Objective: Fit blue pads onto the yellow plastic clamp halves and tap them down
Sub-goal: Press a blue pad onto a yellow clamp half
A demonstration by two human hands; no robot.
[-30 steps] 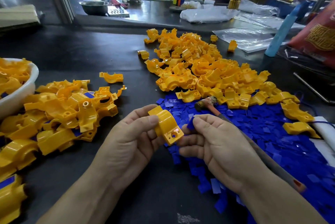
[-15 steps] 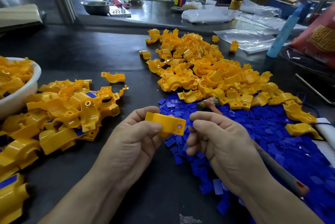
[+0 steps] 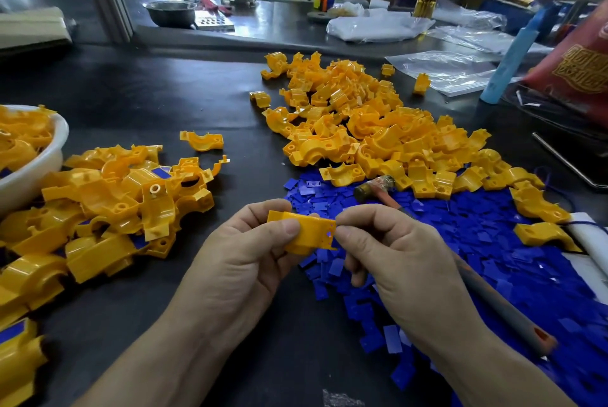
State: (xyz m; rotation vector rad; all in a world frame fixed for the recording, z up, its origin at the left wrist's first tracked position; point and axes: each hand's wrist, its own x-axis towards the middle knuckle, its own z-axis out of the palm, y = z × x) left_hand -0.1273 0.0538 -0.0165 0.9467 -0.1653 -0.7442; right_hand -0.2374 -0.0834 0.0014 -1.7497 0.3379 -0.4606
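My left hand [image 3: 243, 262] grips a yellow clamp half [image 3: 306, 230] between thumb and fingers, flat side up, above the near edge of the blue pad heap [image 3: 493, 258]. My right hand [image 3: 391, 262] pinches the clamp half's right end; blue shows through its small hole. Whether a pad sits under it is hidden. A small hammer [image 3: 375, 187] lies on the pads behind my right hand, its handle passing under my wrist. A big pile of bare yellow clamp halves [image 3: 371, 136] lies beyond the pads.
A second pile of yellow halves [image 3: 115, 206], some showing blue pads, lies at the left, beside a white bowl [image 3: 39, 173] holding more. Clear plastic bags [image 3: 444, 69], a light blue tube [image 3: 513, 54] and a red bag [image 3: 579, 67] sit far right. A metal rail crosses the back.
The clamp half has been turned from arched and end-on to flat side up. My right hand has moved in from beside it and now pinches its right end.
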